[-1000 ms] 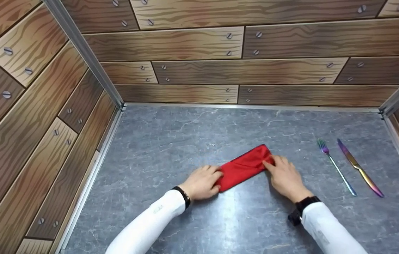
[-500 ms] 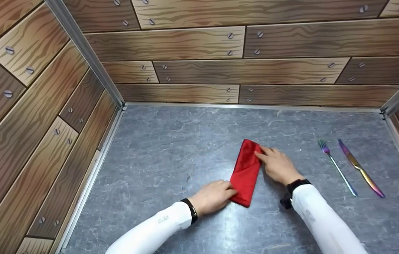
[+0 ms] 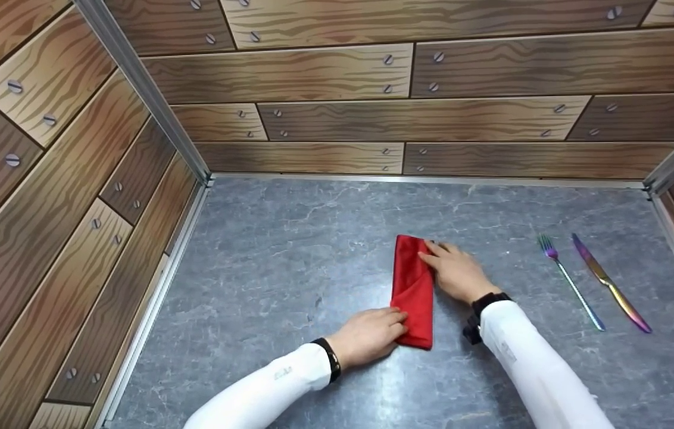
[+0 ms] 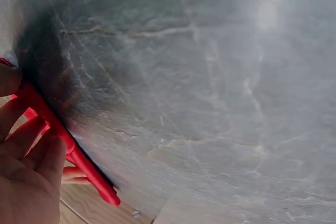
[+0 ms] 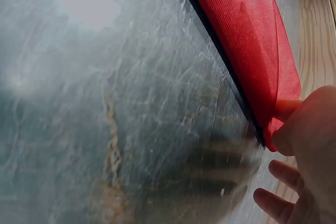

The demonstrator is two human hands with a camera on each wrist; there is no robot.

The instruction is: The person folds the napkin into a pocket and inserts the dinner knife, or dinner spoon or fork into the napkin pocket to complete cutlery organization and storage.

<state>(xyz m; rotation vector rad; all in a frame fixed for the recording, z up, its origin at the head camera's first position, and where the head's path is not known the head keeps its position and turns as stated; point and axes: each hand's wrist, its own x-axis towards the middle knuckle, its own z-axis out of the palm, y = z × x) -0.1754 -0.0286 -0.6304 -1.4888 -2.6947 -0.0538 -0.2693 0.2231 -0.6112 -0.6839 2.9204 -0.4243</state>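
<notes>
A folded red napkin (image 3: 413,292) lies lengthwise on the grey marbled table, with a diagonal fold across its upper face. At its near left edge my left hand (image 3: 370,336) holds it; in the left wrist view the fingers (image 4: 50,156) lie against the red fabric, with the thumb at the napkin's end. My right hand (image 3: 459,271) is at the far right corner. There, in the right wrist view, thumb and forefinger pinch the napkin (image 5: 247,40), while the other visible fingers are off it.
To the right lie a rainbow-coloured fork (image 3: 569,280) and a matching knife (image 3: 608,283), side by side, tines and blade pointing away. Wood-patterned walls (image 3: 337,119) with metal edging bound the table (image 3: 277,238) at the back and sides.
The napkin has turned from a slant up to the right to nearly upright in the head view. My left hand moved nearer and right; my right hand moved left and slightly away.
</notes>
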